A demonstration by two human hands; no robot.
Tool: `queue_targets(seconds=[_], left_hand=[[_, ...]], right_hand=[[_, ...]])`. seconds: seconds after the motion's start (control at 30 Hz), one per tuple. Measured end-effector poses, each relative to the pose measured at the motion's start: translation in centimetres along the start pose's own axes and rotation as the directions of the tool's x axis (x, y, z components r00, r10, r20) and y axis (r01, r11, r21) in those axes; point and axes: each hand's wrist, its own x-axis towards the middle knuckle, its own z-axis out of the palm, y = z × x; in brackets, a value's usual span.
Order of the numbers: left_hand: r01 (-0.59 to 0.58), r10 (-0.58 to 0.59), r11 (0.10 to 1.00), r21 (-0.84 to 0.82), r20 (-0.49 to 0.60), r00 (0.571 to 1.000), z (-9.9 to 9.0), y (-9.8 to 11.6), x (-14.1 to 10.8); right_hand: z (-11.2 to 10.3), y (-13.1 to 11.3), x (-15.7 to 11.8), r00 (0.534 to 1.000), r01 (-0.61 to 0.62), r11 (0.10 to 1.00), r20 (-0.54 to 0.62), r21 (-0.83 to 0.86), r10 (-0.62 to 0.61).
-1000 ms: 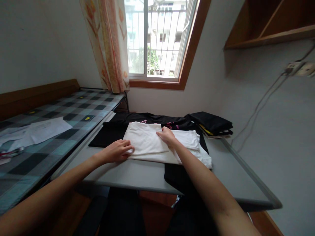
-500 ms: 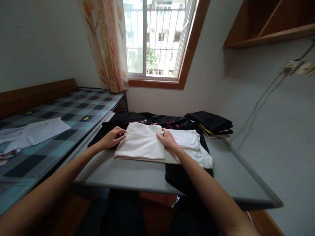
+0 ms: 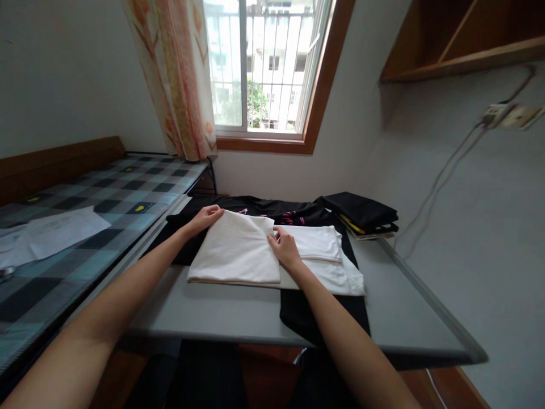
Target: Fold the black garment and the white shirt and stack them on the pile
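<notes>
A white shirt (image 3: pixel 234 250) lies partly folded on the grey table, its left part turned over on top. My left hand (image 3: pixel 207 218) pinches the far left corner of that folded part between thumb and fingers. At the right edge of the same flap, my right hand (image 3: pixel 283 244) is closed on the cloth, its fingertips partly hidden by the fabric. Further white layers extend to the right, under and beyond my right wrist. Spread beneath the shirt is a black garment (image 3: pixel 255 203) with pink lettering.
A stack of folded dark clothes (image 3: pixel 360 213) sits at the table's back right. The grey table (image 3: pixel 225 312) meets a bed (image 3: pixel 128 196) with a checked cover on the left, where white papers (image 3: pixel 59 233) lie. Cords (image 3: pixel 443 170) hang on the right wall, below a wooden shelf (image 3: pixel 468 62).
My left hand has moved from beside the flap's left edge up to its far corner and closed on it. The flap lies smoother and wider; my right hand stays at its right edge.
</notes>
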Motion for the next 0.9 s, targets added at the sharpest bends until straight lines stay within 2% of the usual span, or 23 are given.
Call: queue_targets(seconds=[0.07, 0.17, 0.27, 0.33, 0.37, 0.4, 0.47, 0.53, 0.6, 0.7, 0.83, 0.9], left_hand=[[0.006, -0.006, 1.000, 0.028, -0.007, 1.000, -0.7, -0.3, 0.0], [0.005, -0.007, 0.981, 0.194, 0.009, 1.000, -0.9, -0.9, 0.4], [-0.004, 0.039, 0.913, 0.407, -0.076, 0.996, 0.5, -0.7, 0.6], [-0.016, 0.124, 0.835, 0.550, -0.159, 0.979, 2.1, 0.1, 0.1], [-0.034, 0.163, 0.799, 0.600, -0.162, 0.973, 2.9, 0.6, -0.3], [-0.067, 0.187, 0.774, 0.630, -0.127, 0.974, 3.8, 1.2, -0.9], [-0.183, 0.205, 0.746, 0.641, 0.040, 0.978, 5.4, 1.9, -2.3], [-0.285, 0.214, 0.705, 0.650, 0.188, 0.958, 6.6, 2.0, -3.7], [-0.307, 0.161, 0.664, 0.682, 0.270, 0.949, 7.2, 1.5, -4.9], [-0.264, 0.065, 0.645, 0.717, 0.292, 0.954, 7.2, 0.5, -5.6], [-0.280, 0.053, 0.634, 0.721, 0.321, 0.946, 6.8, 0.4, -4.9], [-0.286, 0.070, 0.629, 0.723, 0.314, 0.947, 6.7, 0.7, -4.5]], right_hand=[[0.0, 0.0, 0.0, 1.000, 0.020, 1.000, -0.004, -0.004, -0.020], [0.0, -0.2, -0.2, 0.999, -0.017, 0.994, 0.027, -0.109, 0.020], [-0.1, -0.7, -0.5, 0.997, -0.040, 0.980, 0.060, -0.194, 0.053], [-0.3, -0.9, -0.7, 0.997, -0.035, 0.978, 0.067, -0.205, 0.049], [-0.4, -1.0, -0.8, 0.997, -0.028, 0.979, 0.068, -0.204, 0.043], [-0.4, -1.1, -0.8, 0.997, -0.020, 0.980, 0.070, -0.200, 0.034], [-0.6, -1.2, -0.9, 0.997, 0.002, 0.982, 0.073, -0.188, 0.012], [-0.6, -1.1, -1.0, 0.997, 0.029, 0.984, 0.079, -0.174, -0.015], [-0.5, -1.0, -0.9, 0.995, 0.057, 0.986, 0.091, -0.159, -0.043], [-0.3, -0.8, -0.9, 0.992, 0.083, 0.983, 0.104, -0.163, -0.067], [-0.1, -0.6, -0.8, 0.995, 0.088, 0.978, -0.031, -0.188, -0.095], [-0.1, -0.7, -0.7, 0.983, 0.161, 0.974, -0.065, -0.162, -0.173]])
